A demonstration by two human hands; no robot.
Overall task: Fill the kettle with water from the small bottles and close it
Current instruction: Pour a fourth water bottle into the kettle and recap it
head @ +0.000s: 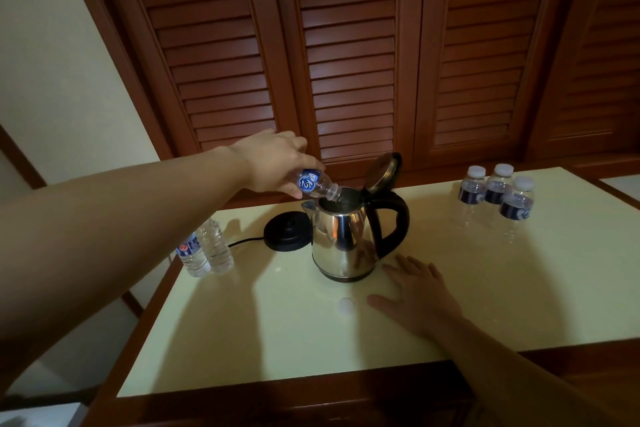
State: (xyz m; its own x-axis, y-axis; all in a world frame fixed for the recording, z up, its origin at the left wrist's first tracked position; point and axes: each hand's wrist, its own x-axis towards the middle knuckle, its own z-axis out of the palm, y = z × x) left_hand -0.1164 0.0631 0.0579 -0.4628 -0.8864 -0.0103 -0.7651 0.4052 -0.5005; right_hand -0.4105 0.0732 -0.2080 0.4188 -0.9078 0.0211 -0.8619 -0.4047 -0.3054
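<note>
While curled round the tipped bottle (313,184), left hand (277,159) pouring into open kettle (343,236) at mid-table. Right hand (415,291) flat, fingers spread, just beside kettle. Likely mid-fill; next, uncapping the three sealed bottles (495,194), then shutting lid (382,172).

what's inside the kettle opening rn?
The neck of the tilted bottle, held by the left hand, sits in the kettle mouth. Water level is hidden by the steel wall.
</note>
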